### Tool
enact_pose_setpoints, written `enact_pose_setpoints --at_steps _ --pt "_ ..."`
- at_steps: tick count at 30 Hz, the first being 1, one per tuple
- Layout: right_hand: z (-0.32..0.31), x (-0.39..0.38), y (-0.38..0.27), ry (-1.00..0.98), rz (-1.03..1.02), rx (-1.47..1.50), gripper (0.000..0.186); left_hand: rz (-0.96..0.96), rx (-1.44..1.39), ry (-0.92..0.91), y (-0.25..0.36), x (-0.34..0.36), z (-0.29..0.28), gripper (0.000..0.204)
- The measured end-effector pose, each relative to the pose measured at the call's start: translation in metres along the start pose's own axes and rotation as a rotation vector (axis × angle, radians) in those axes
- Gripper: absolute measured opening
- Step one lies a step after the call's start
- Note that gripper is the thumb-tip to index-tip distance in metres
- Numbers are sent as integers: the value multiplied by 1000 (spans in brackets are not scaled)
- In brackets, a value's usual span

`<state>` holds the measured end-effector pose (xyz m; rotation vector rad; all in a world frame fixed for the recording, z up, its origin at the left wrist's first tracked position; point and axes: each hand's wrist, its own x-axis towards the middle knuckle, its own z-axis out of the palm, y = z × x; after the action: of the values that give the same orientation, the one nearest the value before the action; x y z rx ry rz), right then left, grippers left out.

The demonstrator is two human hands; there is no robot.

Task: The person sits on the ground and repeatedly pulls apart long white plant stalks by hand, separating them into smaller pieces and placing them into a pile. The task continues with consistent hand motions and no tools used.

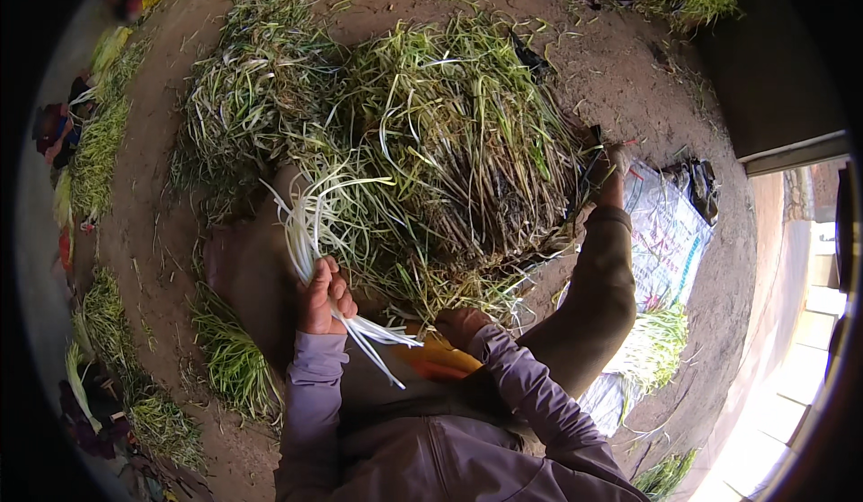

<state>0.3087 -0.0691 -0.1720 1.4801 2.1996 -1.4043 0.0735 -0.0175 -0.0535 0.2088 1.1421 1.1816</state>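
Observation:
In my left hand (pixel 325 297) is a bunch of long, thin white stalks (pixel 307 223), its ends sticking out above and below my closed fingers. My right hand (pixel 463 325) is by the near edge of a big heap of green leafy stalks (pixel 449 124). Its fingers look curled in, and I cannot make out what is in them. The heap lies between my spread legs, its dark, soil-covered lower ends turned toward me. An orange-yellow thing (pixel 440 358) shows on my lap below my right hand.
Loose green leaves (pixel 256 88) are piled at the far left. A smaller bundle of green stalks (pixel 235 358) lies beside my left leg. On the right, a white plastic sheet (pixel 665 223) carries pale green stalks (pixel 652 345). More greens (pixel 99 160) line the left side of the bare earth floor.

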Motion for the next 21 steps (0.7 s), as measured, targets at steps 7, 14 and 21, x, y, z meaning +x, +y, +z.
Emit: enact_pose_setpoints --at_steps 7,14,21 --pt "40 105 36 243 434 16 44 -71 -446 -348 56 -25 -16 20" --pt "36 104 31 244 280 164 39 338 -401 -429 101 -53 -18 25" --pt "11 46 13 347 -235 526 23 119 -101 -55 23 -28 -11 15"
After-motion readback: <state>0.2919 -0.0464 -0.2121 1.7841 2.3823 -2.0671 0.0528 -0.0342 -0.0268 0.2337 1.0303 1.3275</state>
